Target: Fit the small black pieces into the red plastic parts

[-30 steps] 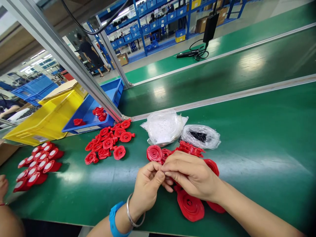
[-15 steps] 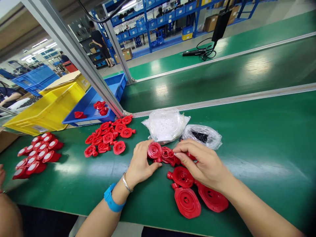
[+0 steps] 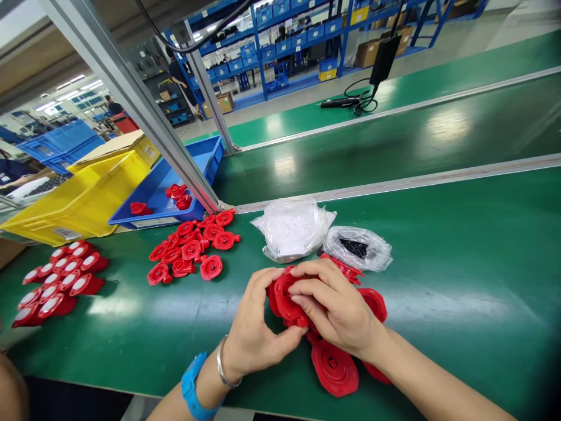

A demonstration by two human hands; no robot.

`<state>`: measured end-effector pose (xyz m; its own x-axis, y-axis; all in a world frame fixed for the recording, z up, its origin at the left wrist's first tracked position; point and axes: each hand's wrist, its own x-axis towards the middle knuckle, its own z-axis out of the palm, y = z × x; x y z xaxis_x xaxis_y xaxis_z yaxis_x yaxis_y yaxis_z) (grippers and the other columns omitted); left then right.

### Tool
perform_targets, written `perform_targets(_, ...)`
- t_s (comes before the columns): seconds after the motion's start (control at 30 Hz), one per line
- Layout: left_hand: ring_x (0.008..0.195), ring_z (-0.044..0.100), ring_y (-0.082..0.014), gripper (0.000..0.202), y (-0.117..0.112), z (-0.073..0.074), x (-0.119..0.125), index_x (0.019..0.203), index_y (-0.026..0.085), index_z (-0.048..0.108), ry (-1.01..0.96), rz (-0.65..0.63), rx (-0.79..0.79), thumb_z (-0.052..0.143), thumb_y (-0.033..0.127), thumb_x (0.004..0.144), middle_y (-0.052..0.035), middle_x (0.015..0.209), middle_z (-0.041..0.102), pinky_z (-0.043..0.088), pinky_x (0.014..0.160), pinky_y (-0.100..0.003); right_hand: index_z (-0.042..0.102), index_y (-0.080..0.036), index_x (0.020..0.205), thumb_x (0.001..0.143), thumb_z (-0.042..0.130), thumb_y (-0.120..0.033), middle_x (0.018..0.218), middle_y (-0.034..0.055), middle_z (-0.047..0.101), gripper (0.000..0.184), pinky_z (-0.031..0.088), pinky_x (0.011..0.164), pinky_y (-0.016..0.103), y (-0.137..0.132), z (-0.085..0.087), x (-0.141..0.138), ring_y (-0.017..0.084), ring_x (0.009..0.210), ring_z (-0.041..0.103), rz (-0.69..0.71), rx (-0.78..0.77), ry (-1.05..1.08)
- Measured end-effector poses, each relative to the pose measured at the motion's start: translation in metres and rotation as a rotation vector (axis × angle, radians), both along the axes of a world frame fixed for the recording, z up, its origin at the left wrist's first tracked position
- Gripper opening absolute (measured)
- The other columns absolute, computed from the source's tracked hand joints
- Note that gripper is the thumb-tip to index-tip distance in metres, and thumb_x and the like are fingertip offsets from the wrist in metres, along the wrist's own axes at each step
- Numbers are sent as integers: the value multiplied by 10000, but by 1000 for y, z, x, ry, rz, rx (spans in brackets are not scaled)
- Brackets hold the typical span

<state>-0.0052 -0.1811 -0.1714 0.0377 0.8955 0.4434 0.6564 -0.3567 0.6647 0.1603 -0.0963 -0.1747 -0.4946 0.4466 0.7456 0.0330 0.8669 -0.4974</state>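
My left hand [image 3: 258, 327] is closed round the edge of a round red plastic part [image 3: 280, 295] with concentric rings, its thumb below and fingers above. Over the centre of that part, my right hand [image 3: 339, 304] has its fingertips pinched together. Whatever they may hold is hidden. Under and beside my right hand lie more red parts of the same kind, one of them a large red part [image 3: 333, 367] with a small centre hole. Just beyond my hands are a clear bag of small white pieces [image 3: 295, 228] and a clear bag of small black pieces [image 3: 357, 248].
Several loose red parts [image 3: 191, 249] lie left of my hands. Farther left stand rows of red parts with white discs [image 3: 56, 286]. A blue tray [image 3: 153, 220], a yellow bin [image 3: 79, 199] and a metal post [image 3: 144, 111] stand behind. Another person's arm [image 3: 11, 386] shows at left.
My left hand has come nearer with the red part and turned it up. My right hand has moved left, from beside the part onto its centre.
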Motion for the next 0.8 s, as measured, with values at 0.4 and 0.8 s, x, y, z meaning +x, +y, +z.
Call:
perform_targets(0.4,1164,542,-280,831,-2,0,-1,1369,256,386,-65,-29,20,824,302,663,-115,1287,554,460,1003,-443,629,-148,978,882,537,-77,1047,116,600,150,555,804,340,0,0,3,189,955,609,27,-60,-9)
perform_targets(0.8,1188,562,-312,775,-1,-3,-1,1389,226,408,-142,-165,83,783,342,721,-163,1286,577,480,1004,-471,672,-232,890,898,586,-217,1087,75,628,88,576,821,268,9,5,16,181,984,654,50,-85,-167)
